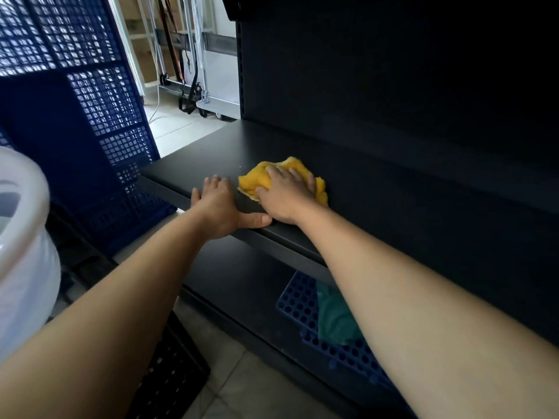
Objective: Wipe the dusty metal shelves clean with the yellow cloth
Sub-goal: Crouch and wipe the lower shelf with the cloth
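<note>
The right grip (287, 195) presses down on the bunched yellow cloth (252, 182), fingers curled over it, on the dark metal shelf (211, 152). Just left of it, the left grip (219, 207) lies spread flat at the shelf's front lip, apparently steadying. Long overlapping strokes away from the grips toward the rear wall, under even pressure, would likely serve best. Below both grips, a blue tray (299, 300) sits on the lower shelf (242, 282).

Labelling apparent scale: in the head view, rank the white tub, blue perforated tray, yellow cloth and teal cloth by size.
1. white tub, nearest the camera
2. blue perforated tray, partly hidden
3. yellow cloth and teal cloth: alike, both partly covered, unranked
</note>
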{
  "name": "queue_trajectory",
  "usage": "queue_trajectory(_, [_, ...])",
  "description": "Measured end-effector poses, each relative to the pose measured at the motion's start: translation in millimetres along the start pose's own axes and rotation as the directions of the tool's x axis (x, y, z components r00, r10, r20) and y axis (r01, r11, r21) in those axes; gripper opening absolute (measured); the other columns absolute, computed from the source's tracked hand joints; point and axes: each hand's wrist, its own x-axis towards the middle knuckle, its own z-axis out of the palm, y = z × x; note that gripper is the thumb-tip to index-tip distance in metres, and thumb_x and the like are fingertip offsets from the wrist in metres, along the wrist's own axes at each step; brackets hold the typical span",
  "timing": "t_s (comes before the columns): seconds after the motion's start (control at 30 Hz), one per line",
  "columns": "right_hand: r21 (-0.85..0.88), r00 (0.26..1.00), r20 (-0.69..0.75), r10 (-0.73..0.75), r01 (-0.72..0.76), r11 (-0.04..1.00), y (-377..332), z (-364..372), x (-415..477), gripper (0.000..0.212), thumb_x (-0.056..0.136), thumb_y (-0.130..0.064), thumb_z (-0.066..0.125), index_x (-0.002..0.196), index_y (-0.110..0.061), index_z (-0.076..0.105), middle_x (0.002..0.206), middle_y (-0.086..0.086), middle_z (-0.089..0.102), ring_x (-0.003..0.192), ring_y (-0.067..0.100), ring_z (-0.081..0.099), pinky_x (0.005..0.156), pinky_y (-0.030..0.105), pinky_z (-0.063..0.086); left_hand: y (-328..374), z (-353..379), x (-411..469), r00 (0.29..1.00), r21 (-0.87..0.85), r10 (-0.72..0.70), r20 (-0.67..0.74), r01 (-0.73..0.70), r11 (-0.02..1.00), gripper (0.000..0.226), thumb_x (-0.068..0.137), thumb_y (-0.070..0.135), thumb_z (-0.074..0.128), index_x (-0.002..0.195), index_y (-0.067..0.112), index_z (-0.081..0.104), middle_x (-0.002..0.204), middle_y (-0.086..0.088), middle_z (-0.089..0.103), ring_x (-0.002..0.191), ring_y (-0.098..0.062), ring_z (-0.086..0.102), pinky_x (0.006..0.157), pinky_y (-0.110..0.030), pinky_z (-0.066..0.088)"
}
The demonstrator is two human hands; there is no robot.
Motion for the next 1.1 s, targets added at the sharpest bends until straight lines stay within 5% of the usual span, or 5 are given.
queue_trajectory(0.13, [-0.003,1.0,0.02,-0.007,0.007,1.0,6.6,-3.4,-24.2,0.06,0.097,-0.041,0.031,0.151,-0.022,0.013,0.159,-0.001,0.015,0.147,0.022,0.007,0.119,0.046,0.0,-4.0,0.3,-9.3,0.999,-0.128,0.014,-0.038,-0.019,0.992,0.113,0.065,0.063,0.071,0.147,0.006,0.019,0.155,-0.009,0.018,0.143,-0.026,0.011,0.119,-0.042,0.01])
queue_trajectory(0.3, [-0.023,0.999,-0.054,0.001,-0.002,1.0,0.9,-11.8,-22.6,0.052,0.095,-0.039,0.041,0.143,-0.02,0.034,0.146,0.004,0.041,0.134,0.028,0.037,0.111,0.041,0.029,-7.8,-0.4,-11.6,0.995,-0.255,-0.007,-0.098,-0.018,0.967,0.11,0.063,0.055,0.077,0.147,0.011,0.021,0.151,-0.008,0.024,0.141,-0.027,0.014,0.118,-0.045,0.014])
queue_trajectory(0.7, [0.03,0.989,-0.064,0.132,-0.13,0.991,-9.1,-4.6,39.3,0.058,0.095,-0.046,0.035,0.147,-0.02,0.029,0.152,0.005,0.031,0.143,0.029,0.021,0.118,0.047,0.007,-24.0,-5.9,5.8,0.995,-0.213,-0.031,-0.094,0.01,0.977,0.113,0.06,0.058,0.076,0.146,0.009,0.021,0.149,-0.01,0.026,0.14,-0.031,0.018,0.114,-0.043,0.021])
queue_trajectory(0.97, [0.093,0.991,0.085,-0.104,0.096,0.991,-61.9,-0.9,43.8,0.06,0.079,-0.068,0.043,0.131,-0.038,0.049,0.145,0.001,0.044,0.133,0.03,0.037,0.108,0.043,0.028,-30.5,6.6,6.8,0.968,-0.356,-0.066,-0.243,-0.026,0.934,0.123,0.053,0.051,0.084,0.146,0.008,0.016,0.15,-0.013,0.024,0.141,-0.028,0.016,0.116,-0.045,0.019])
queue_trajectory(1.1, [0.161,0.981,0.09,-0.173,0.157,0.974,-53.1,-0.2,28.8,0.058,0.087,-0.053,0.052,0.141,-0.035,0.041,0.151,-0.001,0.037,0.138,0.027,0.033,0.112,0.038,0.025,-25.9,8.1,-0.4,0.968,-0.308,-0.096,-0.234,0.02,0.951,0.136,0.057,0.053,0.081,0.149,0.01,-0.01,0.158,-0.011,-0.006,0.146,-0.028,-0.007,0.119,-0.042,0.001])
